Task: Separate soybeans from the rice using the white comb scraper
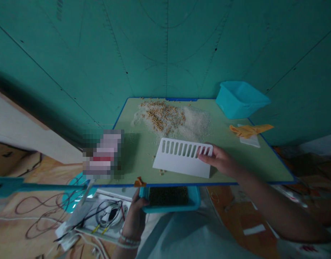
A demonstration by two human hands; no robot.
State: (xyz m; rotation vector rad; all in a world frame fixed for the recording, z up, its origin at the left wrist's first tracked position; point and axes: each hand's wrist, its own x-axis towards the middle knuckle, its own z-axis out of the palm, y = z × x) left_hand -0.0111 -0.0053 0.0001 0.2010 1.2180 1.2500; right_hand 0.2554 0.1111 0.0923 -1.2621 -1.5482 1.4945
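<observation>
My right hand (222, 162) grips a white slotted scraper (181, 162) by its right end, fingers through the end slots. The scraper stands tilted over the near half of the table, with a few beans by its lower edge. Beyond it lies a spread pile of yellowish beans (158, 118) and white grains (196, 120). My left hand (137, 210) is closed on the left end of a blue tub (194, 201), held just below the table's front edge. Small dark green grains or beans (168, 196) fill the tub's bottom.
A blue bin (242, 102) sits at the table's back right corner, near an orange cloth (249, 130) on a white sheet. A pixelated box (104, 154) stands at the left edge. An orange clip (140, 182) lies at the front edge. Cables (111, 212) fill a crate lower left.
</observation>
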